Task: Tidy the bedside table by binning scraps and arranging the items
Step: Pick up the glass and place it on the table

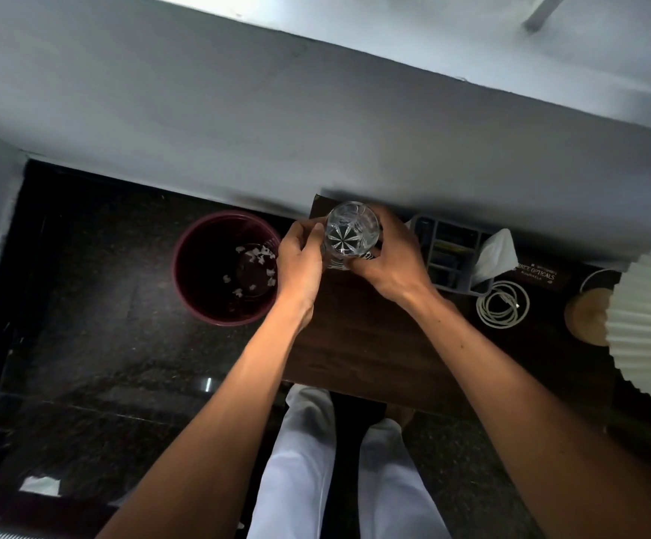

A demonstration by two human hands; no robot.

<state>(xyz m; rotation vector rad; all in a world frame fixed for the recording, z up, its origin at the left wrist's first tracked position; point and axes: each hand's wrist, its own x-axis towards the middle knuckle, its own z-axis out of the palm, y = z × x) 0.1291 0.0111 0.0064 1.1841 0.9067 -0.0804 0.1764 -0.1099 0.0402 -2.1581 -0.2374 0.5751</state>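
Centre of frame: left hand (301, 262) and right hand (388, 260) both wrapped around a clear glass (351, 232), held upright over the far left corner of the dark wooden bedside table (358, 344). Left of table, on the floor: maroon bin (199, 301) containing white paper scraps (255, 262). Right of the hands: grey organiser (450, 243), coiled white cable (502, 304), pleated lamp (650, 324).

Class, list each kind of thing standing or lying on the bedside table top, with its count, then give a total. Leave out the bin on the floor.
Glass: 1
Organiser: 1
Cable: 1
Glasses case: 1
Lamp: 1
Total: 5
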